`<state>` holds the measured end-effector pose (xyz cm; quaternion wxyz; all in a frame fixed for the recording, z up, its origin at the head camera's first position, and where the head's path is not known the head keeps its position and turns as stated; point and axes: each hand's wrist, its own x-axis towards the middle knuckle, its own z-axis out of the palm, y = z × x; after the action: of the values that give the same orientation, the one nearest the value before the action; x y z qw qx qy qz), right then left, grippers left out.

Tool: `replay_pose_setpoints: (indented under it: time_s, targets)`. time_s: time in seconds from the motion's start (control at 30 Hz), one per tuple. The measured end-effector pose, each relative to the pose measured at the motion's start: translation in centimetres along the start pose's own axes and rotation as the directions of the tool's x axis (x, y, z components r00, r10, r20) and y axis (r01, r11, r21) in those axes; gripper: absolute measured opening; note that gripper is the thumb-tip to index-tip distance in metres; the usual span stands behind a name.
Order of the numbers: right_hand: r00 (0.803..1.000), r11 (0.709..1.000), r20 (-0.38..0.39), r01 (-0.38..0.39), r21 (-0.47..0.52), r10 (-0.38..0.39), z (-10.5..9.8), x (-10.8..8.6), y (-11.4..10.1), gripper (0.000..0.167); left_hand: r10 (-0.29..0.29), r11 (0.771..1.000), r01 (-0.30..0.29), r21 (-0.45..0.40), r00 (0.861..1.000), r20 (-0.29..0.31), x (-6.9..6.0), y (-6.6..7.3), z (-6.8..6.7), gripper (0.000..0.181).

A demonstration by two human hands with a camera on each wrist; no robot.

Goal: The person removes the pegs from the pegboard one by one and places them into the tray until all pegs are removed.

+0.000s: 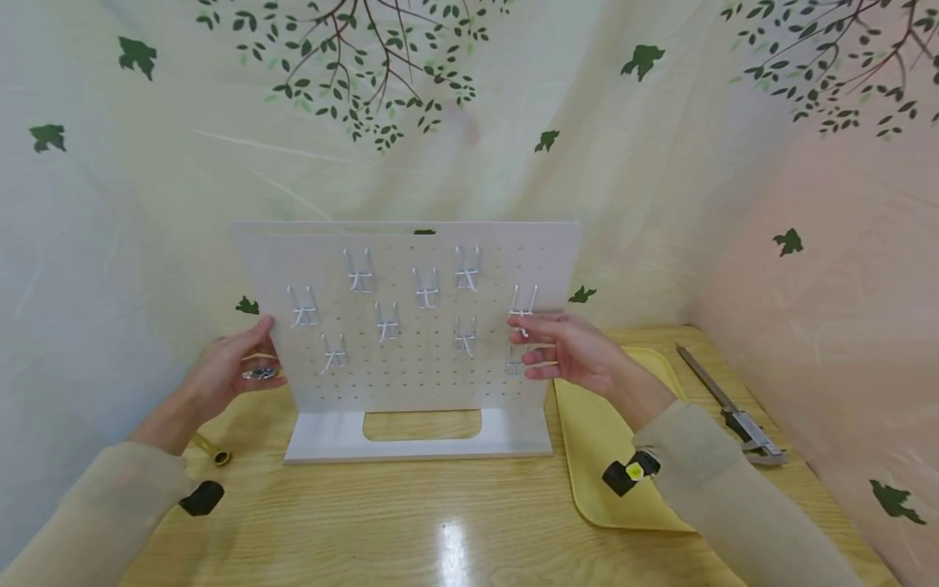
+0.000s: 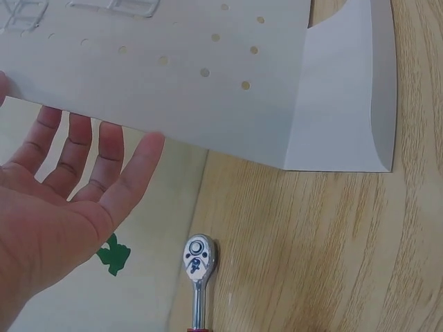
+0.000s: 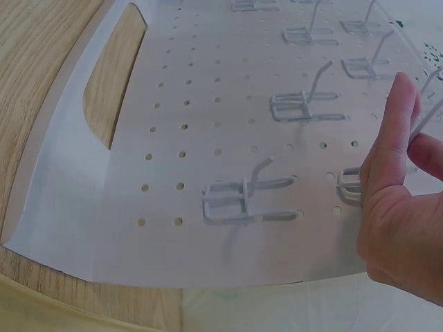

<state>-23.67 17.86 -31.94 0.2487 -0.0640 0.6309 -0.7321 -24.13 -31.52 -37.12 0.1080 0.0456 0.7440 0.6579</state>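
Note:
A white pegboard stands upright on the table, with several metal wire hooks hung across its front. My left hand holds the board's left edge; in the left wrist view its fingers lie along that edge, and the thumb is mostly out of frame. At the board's right side my right hand pinches the projecting prong of an upper hook between thumb and fingers. A lower hook hangs near this hand, partly hidden by it in the head view.
A yellow tray lies under my right forearm, with a caliper beyond it. Left of the board are a ratchet wrench and a brass-coloured piece. A leaf-patterned curtain hangs close behind.

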Motion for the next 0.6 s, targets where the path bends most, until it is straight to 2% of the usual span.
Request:
replay_pose_setpoints:
  time_s: [0.17,0.4,0.6]
  targets:
    - [1.000,1.000,-0.001,0.001,0.007,-0.001,-0.09,-0.07,0.11,0.046,0.000,1.000,0.000,-0.005,1.000,0.007,0.00,0.01,0.01,0.038]
    - [1.000,1.000,0.005,0.008,0.024,-0.008,-0.23,-0.15,0.27,0.045,0.014,0.996,-0.012,0.084,1.000,-0.021,-0.17,0.16,0.31,0.043]
    - [1.000,1.000,0.005,0.007,0.031,-0.007,-0.17,-0.06,0.29,0.045,-0.002,0.995,0.007,0.103,0.999,-0.047,-0.12,0.15,0.24,0.043]
